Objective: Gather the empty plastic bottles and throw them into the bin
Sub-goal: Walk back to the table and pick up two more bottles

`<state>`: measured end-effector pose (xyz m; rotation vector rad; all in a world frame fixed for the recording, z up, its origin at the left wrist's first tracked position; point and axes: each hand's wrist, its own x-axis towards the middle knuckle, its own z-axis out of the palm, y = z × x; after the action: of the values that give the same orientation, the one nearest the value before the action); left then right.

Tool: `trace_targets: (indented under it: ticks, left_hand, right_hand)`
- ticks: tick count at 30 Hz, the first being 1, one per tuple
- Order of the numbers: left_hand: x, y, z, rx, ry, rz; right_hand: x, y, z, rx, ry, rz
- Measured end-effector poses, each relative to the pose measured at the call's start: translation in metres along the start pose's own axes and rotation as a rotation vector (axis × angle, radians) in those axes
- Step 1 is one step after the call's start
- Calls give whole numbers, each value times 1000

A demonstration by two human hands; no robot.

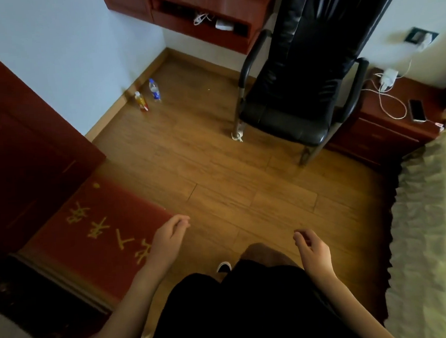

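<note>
The blue-labelled bottle (154, 89) and the orange-labelled bottle (141, 101) stand upright side by side on the wooden floor (218, 185) near the wall, well out of reach, so my left hand (168, 237) and right hand (312, 247) hang loosely curled and empty between red doormat (95, 227) and bed (433, 205); I see no bin.

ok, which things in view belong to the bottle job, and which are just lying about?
Job: blue-label bottle, orange bottle, both upright by the wall; no bin visible.
Lying about: black chair, red mat, phone, charger, bed.
</note>
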<state>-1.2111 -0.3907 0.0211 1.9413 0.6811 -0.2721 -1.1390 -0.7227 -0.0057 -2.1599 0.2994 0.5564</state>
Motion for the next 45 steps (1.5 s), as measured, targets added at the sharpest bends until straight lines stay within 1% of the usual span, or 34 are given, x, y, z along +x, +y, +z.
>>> trace_targets:
  ticks: [4, 8, 12, 14, 19, 23, 27, 31, 34, 40, 45]
  left_hand:
    - [76, 37, -5, -9, -21, -30]
    - [154, 63, 0, -21, -26, -82]
    - [229, 102, -2, -146, 76, -121]
    - [262, 124, -9, -180, 121, -135]
    - [333, 167, -41, -241, 215, -198]
    - [377, 175, -61, -301, 349, -242]
    - [431, 174, -84, -329, 376, -318]
    - [509, 180, -126, -340, 337, -315]
    - [580, 199, -174, -321, 327, -268]
    - [712, 264, -273, -167, 270, -121]
    - [792, 311, -312, -151, 230, -67]
  right_hand:
    - [66, -34, -4, -9, 20, 57]
    - [149, -72, -7, -24, -17, 73]
    - [248, -139, -15, -67, -55, -10]
    - [297, -183, -19, -98, -71, -54]
    - [402, -300, -16, -132, -181, -171]
    - [467, -370, 3, -128, -244, -257]
    - [523, -419, 31, -108, -287, -263]
    - [578, -458, 62, -100, -269, -226]
    - [619, -488, 83, -109, -232, -196]
    - [695, -568, 114, -139, -155, -143]
    - [737, -623, 132, -149, -114, -125]
